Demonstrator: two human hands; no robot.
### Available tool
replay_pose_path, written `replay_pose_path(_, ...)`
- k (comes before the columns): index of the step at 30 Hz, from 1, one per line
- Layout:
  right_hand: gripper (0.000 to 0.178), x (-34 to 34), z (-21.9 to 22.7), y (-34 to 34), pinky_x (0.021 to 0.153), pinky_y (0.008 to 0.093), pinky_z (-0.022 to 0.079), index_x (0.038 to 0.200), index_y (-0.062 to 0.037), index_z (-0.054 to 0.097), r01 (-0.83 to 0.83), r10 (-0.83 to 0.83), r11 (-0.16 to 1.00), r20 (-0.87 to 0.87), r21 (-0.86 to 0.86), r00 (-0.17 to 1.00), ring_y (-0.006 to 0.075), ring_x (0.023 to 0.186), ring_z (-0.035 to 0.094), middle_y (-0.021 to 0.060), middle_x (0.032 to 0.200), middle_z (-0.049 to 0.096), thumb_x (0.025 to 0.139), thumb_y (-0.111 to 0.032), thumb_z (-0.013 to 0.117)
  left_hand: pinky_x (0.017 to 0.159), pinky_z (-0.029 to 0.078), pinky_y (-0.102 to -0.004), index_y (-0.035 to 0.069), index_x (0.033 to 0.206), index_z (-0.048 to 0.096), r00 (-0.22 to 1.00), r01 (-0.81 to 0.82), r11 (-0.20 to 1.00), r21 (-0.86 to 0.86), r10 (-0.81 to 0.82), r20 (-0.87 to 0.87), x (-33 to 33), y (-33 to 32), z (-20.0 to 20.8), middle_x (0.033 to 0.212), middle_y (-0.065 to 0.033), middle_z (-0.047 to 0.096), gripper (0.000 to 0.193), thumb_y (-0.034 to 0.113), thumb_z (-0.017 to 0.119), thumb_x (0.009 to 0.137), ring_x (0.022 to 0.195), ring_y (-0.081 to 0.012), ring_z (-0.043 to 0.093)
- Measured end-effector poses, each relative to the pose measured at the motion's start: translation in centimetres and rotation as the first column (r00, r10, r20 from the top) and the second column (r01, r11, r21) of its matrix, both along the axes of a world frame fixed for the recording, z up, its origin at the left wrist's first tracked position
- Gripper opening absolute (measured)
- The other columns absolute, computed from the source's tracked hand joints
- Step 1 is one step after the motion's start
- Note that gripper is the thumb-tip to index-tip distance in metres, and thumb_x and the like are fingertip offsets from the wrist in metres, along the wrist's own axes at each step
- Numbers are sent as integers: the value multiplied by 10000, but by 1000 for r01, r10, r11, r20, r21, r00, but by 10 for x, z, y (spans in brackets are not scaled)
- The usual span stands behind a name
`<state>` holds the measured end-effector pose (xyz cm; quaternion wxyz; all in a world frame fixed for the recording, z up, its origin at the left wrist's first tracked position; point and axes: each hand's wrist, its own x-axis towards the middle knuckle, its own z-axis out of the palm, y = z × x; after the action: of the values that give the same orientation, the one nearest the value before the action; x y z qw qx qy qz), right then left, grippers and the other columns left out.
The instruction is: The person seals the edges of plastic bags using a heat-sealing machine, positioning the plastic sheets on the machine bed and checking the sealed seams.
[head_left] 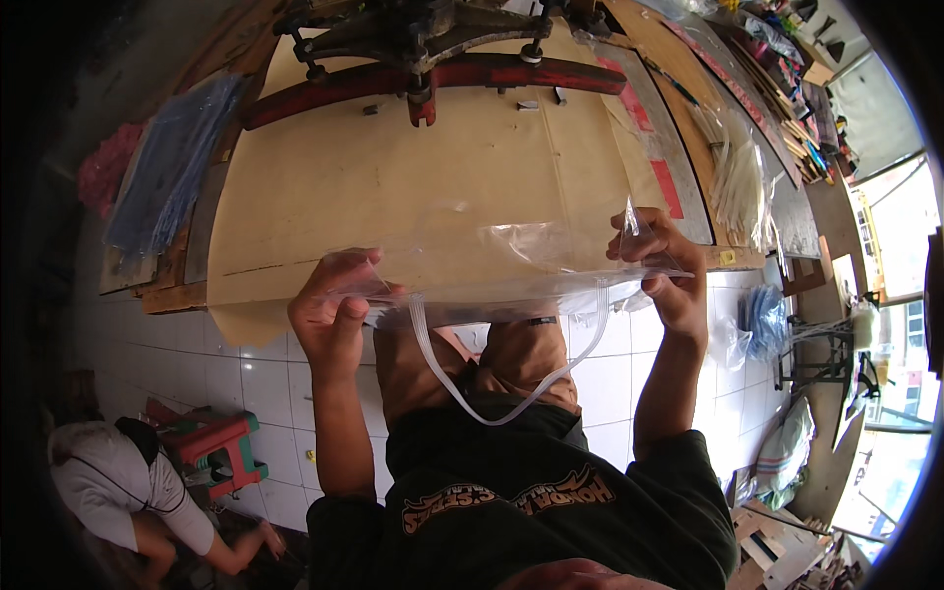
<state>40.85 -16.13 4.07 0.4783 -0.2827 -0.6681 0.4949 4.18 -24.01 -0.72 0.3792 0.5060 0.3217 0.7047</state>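
A clear plastic bag (pixel 521 285) is stretched between my two hands at the near edge of the worktable. Its translucent strap handle (pixel 487 421) hangs down in a loop toward my lap. My left hand (pixel 332 307) grips the bag's left end between thumb and fingers. At the other end, my right hand (pixel 671 264) pinches the plastic, and a pointed corner of film stands up beside its fingers. Brown paper (pixel 393 177) covers the tabletop beyond the bag.
A machine with a curved red bar (pixel 492 71) overhangs the table's far side. Bluish plastic sheets (pixel 177 167) are stacked at left, pale strips (pixel 737 182) bundled at right. A person (pixel 147 482) crouches at lower left by a red and green stool (pixel 224 447).
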Motion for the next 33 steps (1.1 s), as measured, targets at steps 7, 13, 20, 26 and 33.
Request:
replay_pose_path(7, 467, -4, -4, -3, 842, 341, 538, 878, 17, 762, -63, 46, 991, -141, -118, 989, 238, 913, 711, 252, 1195, 679, 705, -384, 928, 781, 666, -421, -29, 1081, 731, 998, -55, 997, -58, 56, 17, -1, -3, -1, 1084, -137, 684, 334, 261, 776, 919, 1029, -240, 675)
replay_pose_path(13, 221, -13, -11, -13, 797, 302, 538, 841, 8, 777, 239, -263, 961, -178, -142, 948, 183, 867, 714, 177, 1003, 759, 767, -168, 888, 756, 606, -350, -40, 1023, 743, 968, -238, 971, 22, 239, -75, -2, -12, -7, 952, -119, 733, 244, 161, 790, 893, 887, -210, 701)
replay_pose_path(20, 182, -20, -8, -18, 812, 273, 521, 922, -3, 730, 280, -322, 934, -184, -220, 929, 125, 834, 683, 84, 908, 755, 819, -103, 843, 750, 598, -354, -56, 1019, 737, 976, -218, 970, -109, 216, -29, 10, -16, 5, 930, -131, 728, 196, 108, 761, 914, 833, -200, 702)
replay_pose_path(26, 185, -28, -1, -18, 843, 286, 523, 1003, 9, 700, 269, -284, 952, -94, -144, 954, 117, 903, 674, 76, 963, 741, 886, -97, 796, 735, 615, -363, -66, 1026, 726, 975, -220, 966, -136, 215, -51, 10, -18, -3, 926, -124, 722, 191, 100, 741, 932, 835, -190, 696)
replay_pose_path(33, 187, -25, -12, -26, 639, 240, 541, 906, 2, 669, 340, -362, 925, -116, -172, 925, 90, 702, 654, 67, 844, 728, 907, -138, 793, 728, 647, -377, -78, 1009, 710, 949, -312, 944, -104, 303, -91, 15, -21, -1, 914, -110, 708, 202, 118, 705, 962, 830, -184, 688)
